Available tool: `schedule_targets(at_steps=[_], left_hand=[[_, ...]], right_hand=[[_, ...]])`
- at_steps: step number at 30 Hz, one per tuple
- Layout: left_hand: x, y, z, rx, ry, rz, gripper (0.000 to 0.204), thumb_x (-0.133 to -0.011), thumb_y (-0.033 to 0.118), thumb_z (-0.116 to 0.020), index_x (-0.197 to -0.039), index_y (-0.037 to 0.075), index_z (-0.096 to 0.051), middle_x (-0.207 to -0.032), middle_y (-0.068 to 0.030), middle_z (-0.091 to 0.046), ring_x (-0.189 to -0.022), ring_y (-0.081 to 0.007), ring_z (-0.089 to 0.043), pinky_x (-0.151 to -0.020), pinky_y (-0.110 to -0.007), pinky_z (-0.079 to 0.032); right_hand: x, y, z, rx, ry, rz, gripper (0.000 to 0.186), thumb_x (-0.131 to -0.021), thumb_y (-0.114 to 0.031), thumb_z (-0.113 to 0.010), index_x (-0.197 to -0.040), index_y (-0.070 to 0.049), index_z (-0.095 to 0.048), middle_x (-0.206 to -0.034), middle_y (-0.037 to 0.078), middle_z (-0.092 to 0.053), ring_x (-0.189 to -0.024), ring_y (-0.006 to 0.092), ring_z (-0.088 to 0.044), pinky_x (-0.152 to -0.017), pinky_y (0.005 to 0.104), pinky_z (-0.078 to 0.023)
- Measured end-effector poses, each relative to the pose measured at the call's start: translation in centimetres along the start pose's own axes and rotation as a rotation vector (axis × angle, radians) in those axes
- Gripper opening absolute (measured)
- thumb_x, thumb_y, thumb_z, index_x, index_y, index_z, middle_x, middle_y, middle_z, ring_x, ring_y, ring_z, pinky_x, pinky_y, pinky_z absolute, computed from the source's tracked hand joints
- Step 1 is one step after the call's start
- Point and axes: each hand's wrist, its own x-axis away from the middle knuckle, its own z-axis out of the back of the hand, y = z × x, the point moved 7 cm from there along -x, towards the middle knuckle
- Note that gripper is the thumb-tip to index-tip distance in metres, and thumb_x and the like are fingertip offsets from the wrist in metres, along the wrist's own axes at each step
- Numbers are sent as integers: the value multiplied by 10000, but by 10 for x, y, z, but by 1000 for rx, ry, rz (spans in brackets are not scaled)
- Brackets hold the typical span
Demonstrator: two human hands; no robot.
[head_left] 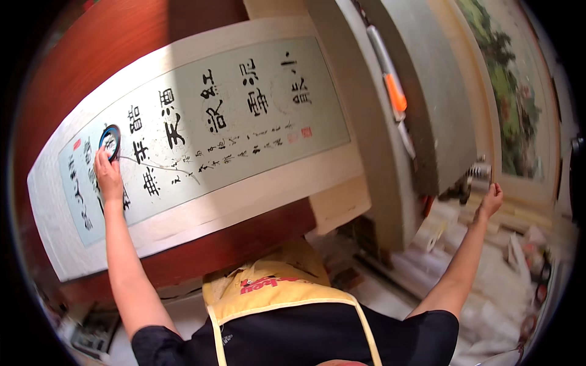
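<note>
A long calligraphy scroll (201, 152) lies on the red table, with black characters on pale green paper and a white border. Over its left part, my left hand (108, 171) grips a dark ring with a blue edge (110, 141); the paper shows through its middle. From near the ring, a thin pale line, perhaps a cord, runs to the right across the characters. My right arm is stretched far to the right. The fingers of my right hand (492, 200) are pinched together just below a metal fitting with coils (479, 171); what they hold is too small to tell.
The red wooden table (104, 67) shows around the scroll. To its right stands a grey slab-like bench (427, 91), with an orange-and-grey long-handled tool (394, 91) along it. Beyond is a landscape painting (516, 91). Rolls and wrapped materials (476, 274) fill the lower right.
</note>
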Motion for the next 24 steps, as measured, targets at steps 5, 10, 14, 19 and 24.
schedule_targets(at_steps=[5, 10, 14, 19, 24], left_hand=[[2, -5, 21, 38, 180, 122, 266, -969, 51, -535, -1225, -22, -533, -1177, -217, -612, -1087, -385, -579, -956, -450, -460], [70, -14, 72, 449, 207, 852, 211, -1032, 240, -518, -1074, 47, -594, -1135, -112, -687, -1076, -212, -614, -868, -341, -471], [127, 81, 98, 1076, 195, 1064, 192, -1000, 236, -553, -984, 58, -623, -1105, -77, -690, -1009, -166, -604, -801, -319, -459], [160, 167, 140, 1406, 187, 1152, 183, -1037, 190, -486, -1076, 28, -562, -1161, -162, -672, -1022, -232, -688, -827, -319, -551], [149, 172, 121, 1511, 125, 1027, 217, -1040, 194, -482, -1131, 14, -562, -1165, -159, -667, -1052, -236, -675, -890, -346, -549]], right_hand=[[-135, 21, -142, 168, -410, 164, 504, -951, -379, -651, -1241, 32, -620, -1270, 186, -637, -1244, 287, -567, -1033, 415, -439], [-101, 31, -281, -130, -967, -27, 655, -934, -447, -662, -1363, 30, -527, -1382, 236, -561, -1286, 364, -531, -1057, 458, -428], [-65, 41, -302, -145, -1243, -198, 629, -934, -420, -661, -1395, -17, -519, -1363, 218, -580, -1238, 380, -565, -1023, 469, -452], [-85, 18, -285, 333, -1091, -8, 576, -935, -388, -664, -1398, -71, -532, -1291, 206, -631, -1160, 375, -619, -954, 487, -489], [-206, -7, -164, 723, -233, 221, 544, -926, -439, -643, -1380, -153, -553, -1246, 170, -669, -1101, 385, -647, -893, 519, -510]])
